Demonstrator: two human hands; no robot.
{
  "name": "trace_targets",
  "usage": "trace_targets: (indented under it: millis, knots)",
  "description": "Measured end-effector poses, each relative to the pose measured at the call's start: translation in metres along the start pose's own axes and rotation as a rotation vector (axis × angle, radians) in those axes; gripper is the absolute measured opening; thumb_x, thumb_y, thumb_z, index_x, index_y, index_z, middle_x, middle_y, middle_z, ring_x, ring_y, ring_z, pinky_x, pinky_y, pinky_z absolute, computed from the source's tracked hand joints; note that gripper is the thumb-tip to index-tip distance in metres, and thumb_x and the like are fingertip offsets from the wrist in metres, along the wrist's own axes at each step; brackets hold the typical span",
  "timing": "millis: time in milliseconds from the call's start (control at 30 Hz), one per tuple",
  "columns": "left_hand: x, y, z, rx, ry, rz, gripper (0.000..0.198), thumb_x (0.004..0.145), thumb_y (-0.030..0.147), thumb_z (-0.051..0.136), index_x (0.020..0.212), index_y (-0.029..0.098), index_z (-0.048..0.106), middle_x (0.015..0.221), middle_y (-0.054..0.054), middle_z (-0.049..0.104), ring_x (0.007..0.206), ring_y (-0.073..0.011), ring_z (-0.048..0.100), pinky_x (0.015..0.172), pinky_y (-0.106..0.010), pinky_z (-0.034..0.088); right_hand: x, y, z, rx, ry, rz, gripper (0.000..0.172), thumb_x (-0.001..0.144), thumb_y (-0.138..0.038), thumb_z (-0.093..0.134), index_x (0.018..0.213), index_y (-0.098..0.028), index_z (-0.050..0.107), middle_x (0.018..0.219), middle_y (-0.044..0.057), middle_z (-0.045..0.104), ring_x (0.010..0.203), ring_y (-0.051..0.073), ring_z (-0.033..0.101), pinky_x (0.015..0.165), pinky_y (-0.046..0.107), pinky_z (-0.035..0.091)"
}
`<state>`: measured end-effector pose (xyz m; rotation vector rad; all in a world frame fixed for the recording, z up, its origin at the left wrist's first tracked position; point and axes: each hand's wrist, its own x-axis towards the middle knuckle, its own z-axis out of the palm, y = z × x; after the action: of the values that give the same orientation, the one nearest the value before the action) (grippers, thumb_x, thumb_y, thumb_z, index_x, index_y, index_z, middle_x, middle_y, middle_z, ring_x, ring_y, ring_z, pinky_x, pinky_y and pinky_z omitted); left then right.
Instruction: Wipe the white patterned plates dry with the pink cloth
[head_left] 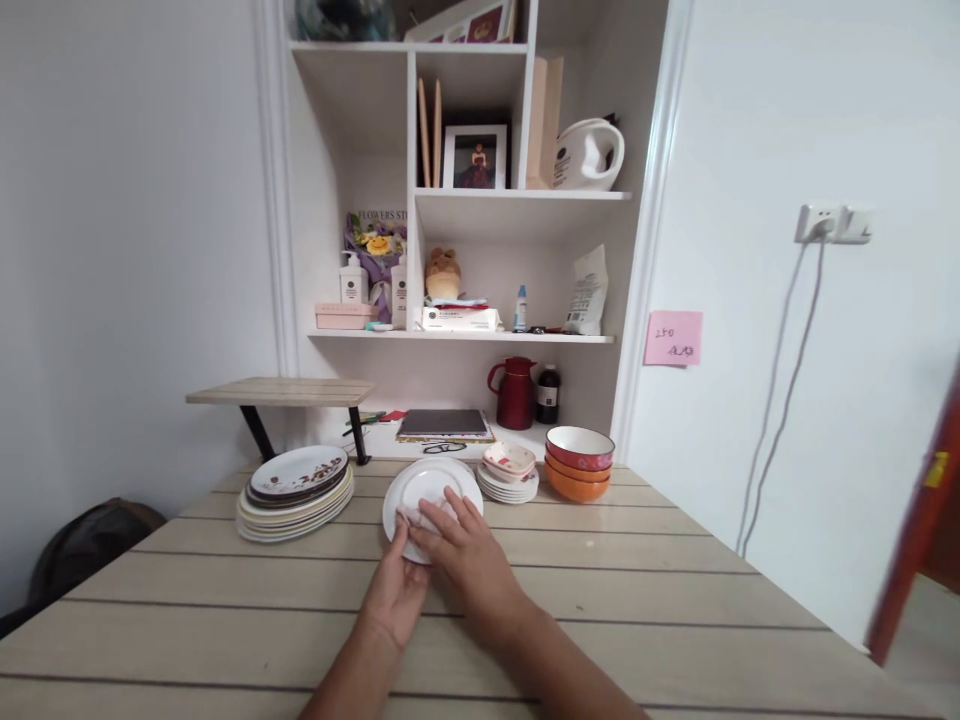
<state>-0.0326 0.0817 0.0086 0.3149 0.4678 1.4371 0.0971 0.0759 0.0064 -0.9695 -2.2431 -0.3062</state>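
Observation:
A white plate (466,482) is tilted up towards me over the middle of the table, a round ring showing on its face. My left hand (397,590) grips the near left edge, thumb on the face and fingers beneath. Across the plate lies my right hand (472,560), its fingers stretched out and slightly spread. Something pale shows under those fingers, too indistinct to name. To the left stands a stack of plates (296,522), topped by one with a brown pattern. Just right of the held plate are small white saucers (508,491) with small patterned bowls (510,460) on top.
Red and orange bowls (577,487) are stacked at the right. Behind the plate lie eyeglasses (445,448) and a dark laptop-like slab (441,423). A red jug (516,393) and a dark bottle (548,395) stand further back. A small raised shelf (281,390) overhangs the left plates.

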Motion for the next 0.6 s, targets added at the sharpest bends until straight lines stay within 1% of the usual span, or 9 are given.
trace_targets:
  millis: [67,133,267,333,433,500,567,600]
  knots:
    - [-0.001,-0.003,0.001,0.065,-0.013,-0.013,0.035,0.091,0.016,0.052,0.125,0.009,0.057,0.104,-0.013,0.073,0.084,-0.0160,0.072,0.074,-0.024,0.058,-0.001,0.016,-0.004,0.053,0.039,0.068,0.055,0.086,-0.011,0.050,0.134,-0.038,0.051,0.146,0.000,0.045,0.142,0.029,0.024,0.111,0.057,0.027]
    - [-0.003,-0.009,0.002,0.143,-0.056,-0.036,0.038,0.087,0.017,0.059,0.124,0.010,0.058,0.106,-0.013,0.073,0.090,-0.0187,0.071,0.080,-0.027,0.058,-0.005,0.035,-0.009,0.132,0.132,0.164,0.052,0.088,-0.011,0.045,0.132,-0.036,0.053,0.145,0.003,0.045,0.141,0.028,0.026,0.111,0.056,0.027]
    - [-0.013,-0.018,0.002,0.298,-0.184,-0.146,0.045,0.081,0.024,0.068,0.123,0.012,0.059,0.108,-0.013,0.072,0.102,-0.0239,0.067,0.088,-0.033,0.055,-0.016,0.071,-0.018,0.299,0.291,0.325,0.040,0.092,-0.025,0.042,0.129,-0.031,0.057,0.146,0.005,0.044,0.137,0.025,0.035,0.112,0.051,0.027]
    - [-0.018,-0.020,0.003,0.365,-0.229,-0.216,0.045,0.080,0.028,0.069,0.121,0.011,0.061,0.106,-0.014,0.073,0.105,-0.0257,0.066,0.089,-0.035,0.054,-0.022,0.083,-0.021,0.384,0.368,0.457,0.038,0.092,-0.031,0.043,0.125,-0.027,0.060,0.141,0.008,0.050,0.132,0.026,0.042,0.111,0.049,0.029]
    - [-0.023,-0.021,0.004,0.432,-0.289,-0.278,0.043,0.079,0.030,0.069,0.117,0.009,0.064,0.105,-0.016,0.073,0.107,-0.0279,0.065,0.091,-0.036,0.052,-0.026,0.091,-0.026,0.554,0.442,0.689,0.041,0.089,-0.041,0.046,0.122,-0.021,0.062,0.131,0.011,0.059,0.124,0.028,0.049,0.109,0.050,0.031]
    - [-0.025,-0.021,0.004,0.449,-0.335,-0.294,0.042,0.080,0.030,0.069,0.115,0.008,0.064,0.107,-0.018,0.072,0.108,-0.0287,0.064,0.092,-0.037,0.051,-0.026,0.088,-0.033,0.733,0.457,0.813,0.046,0.087,-0.049,0.049,0.122,-0.021,0.061,0.129,0.010,0.060,0.123,0.028,0.051,0.107,0.050,0.034]
    - [-0.025,-0.019,0.003,0.452,-0.361,-0.292,0.043,0.079,0.030,0.069,0.115,0.008,0.065,0.108,-0.018,0.071,0.109,-0.0291,0.064,0.093,-0.037,0.050,-0.025,0.080,-0.043,0.979,0.425,0.873,0.053,0.084,-0.057,0.050,0.123,-0.022,0.059,0.129,0.009,0.060,0.121,0.029,0.053,0.103,0.048,0.040]
    - [-0.024,-0.019,0.003,0.451,-0.363,-0.288,0.043,0.079,0.030,0.069,0.115,0.008,0.065,0.108,-0.018,0.071,0.109,-0.0292,0.063,0.093,-0.038,0.050,-0.024,0.075,-0.048,1.113,0.384,0.870,0.057,0.084,-0.060,0.050,0.125,-0.022,0.058,0.128,0.009,0.061,0.119,0.029,0.055,0.100,0.047,0.043]
